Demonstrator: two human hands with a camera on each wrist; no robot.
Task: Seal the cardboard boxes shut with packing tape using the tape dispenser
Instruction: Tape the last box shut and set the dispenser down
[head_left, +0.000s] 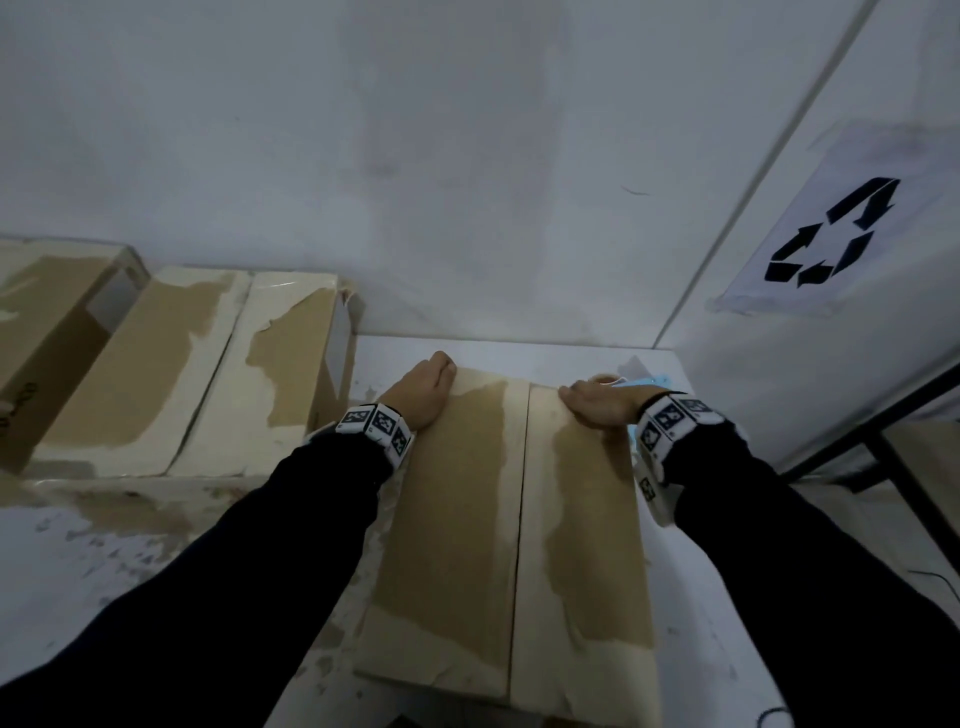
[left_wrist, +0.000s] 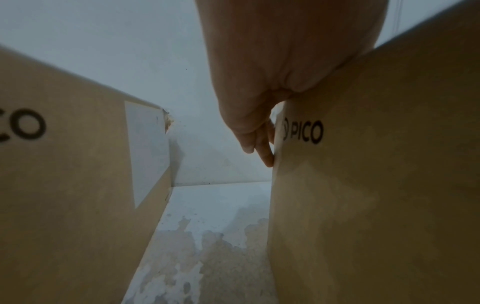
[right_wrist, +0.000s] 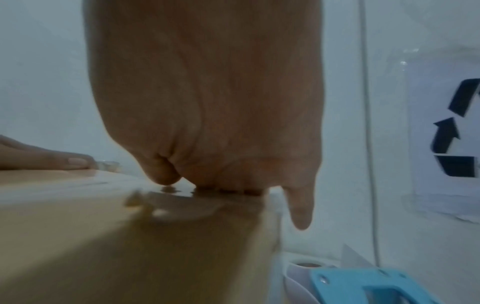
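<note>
A cardboard box (head_left: 457, 519) stands on the table before me, its two top flaps closed along a middle seam. My left hand (head_left: 428, 387) holds its far left corner, palm on the flap. The fingers (left_wrist: 259, 156) hook down the box side (left_wrist: 376, 185) printed PICO. My right hand (head_left: 597, 405) lies on the right flap at the far edge. Its fingers curl over that edge of the box (right_wrist: 103, 236), and its little finger (right_wrist: 301, 211) hangs down. The blue tape dispenser (head_left: 641, 383) (right_wrist: 369, 288) lies on the table just behind the box's far right corner, and neither hand holds it.
Two more cardboard boxes (head_left: 208, 374) (head_left: 47, 338) stand at the left, the nearer one (left_wrist: 78, 185) a narrow gap from mine. A white wall runs close behind. A recycling sign (head_left: 841, 228) hangs on the right wall. The white table (head_left: 78, 561) is stained.
</note>
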